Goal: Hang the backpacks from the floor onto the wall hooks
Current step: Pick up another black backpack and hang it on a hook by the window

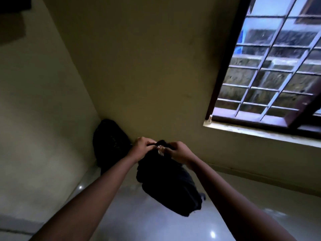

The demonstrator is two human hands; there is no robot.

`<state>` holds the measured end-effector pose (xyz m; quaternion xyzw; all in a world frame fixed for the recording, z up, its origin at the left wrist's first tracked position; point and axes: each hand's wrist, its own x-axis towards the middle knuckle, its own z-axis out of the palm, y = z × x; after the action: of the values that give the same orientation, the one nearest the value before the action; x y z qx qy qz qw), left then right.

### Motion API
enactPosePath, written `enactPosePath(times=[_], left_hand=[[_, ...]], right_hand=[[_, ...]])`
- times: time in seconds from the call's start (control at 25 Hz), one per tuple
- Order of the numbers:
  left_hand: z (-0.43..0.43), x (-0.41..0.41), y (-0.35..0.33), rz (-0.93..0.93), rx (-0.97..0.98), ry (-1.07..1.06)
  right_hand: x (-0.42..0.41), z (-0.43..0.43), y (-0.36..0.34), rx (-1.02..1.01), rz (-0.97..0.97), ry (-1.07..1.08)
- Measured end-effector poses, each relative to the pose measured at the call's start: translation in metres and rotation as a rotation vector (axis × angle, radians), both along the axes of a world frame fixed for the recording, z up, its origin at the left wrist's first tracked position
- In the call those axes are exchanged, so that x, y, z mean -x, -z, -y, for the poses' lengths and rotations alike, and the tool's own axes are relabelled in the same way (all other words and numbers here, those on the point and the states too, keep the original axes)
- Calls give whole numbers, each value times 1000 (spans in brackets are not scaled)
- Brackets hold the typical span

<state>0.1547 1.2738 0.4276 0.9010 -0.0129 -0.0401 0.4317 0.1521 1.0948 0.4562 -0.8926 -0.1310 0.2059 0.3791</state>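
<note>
Presently, a soft black fabric backpack [166, 185] hangs clear of the glossy tiled floor [147, 223], close before the matt yellow wall [147, 75]. The left hand [142, 146] and right hand [177, 151] both pinch its top loop, fingers curled tight. A second black backpack [109, 145] slumps in the corner, just left. A grilled window [271, 66] stands well right.

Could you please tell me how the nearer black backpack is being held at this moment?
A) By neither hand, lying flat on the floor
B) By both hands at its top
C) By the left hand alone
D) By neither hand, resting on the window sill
B: the left hand and the right hand both have a grip on the top of the backpack, and its body hangs below them.
</note>
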Motion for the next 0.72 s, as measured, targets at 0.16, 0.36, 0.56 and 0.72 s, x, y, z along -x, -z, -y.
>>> enactPosePath(times=[0.16,0.36,0.56,0.72], left_hand=[[7,-14,-43,178,101,-151],[14,-31,-114,467,29,-285],[6,-66,-197,735,19,-352],[-4,-114,-263,915,-52,-352]], right_hand=[[-19,9,-48,-61,137,35],[-45,7,-94,-444,213,222],[-98,-27,-159,-649,435,284],[-152,-47,-223,-692,609,322]])
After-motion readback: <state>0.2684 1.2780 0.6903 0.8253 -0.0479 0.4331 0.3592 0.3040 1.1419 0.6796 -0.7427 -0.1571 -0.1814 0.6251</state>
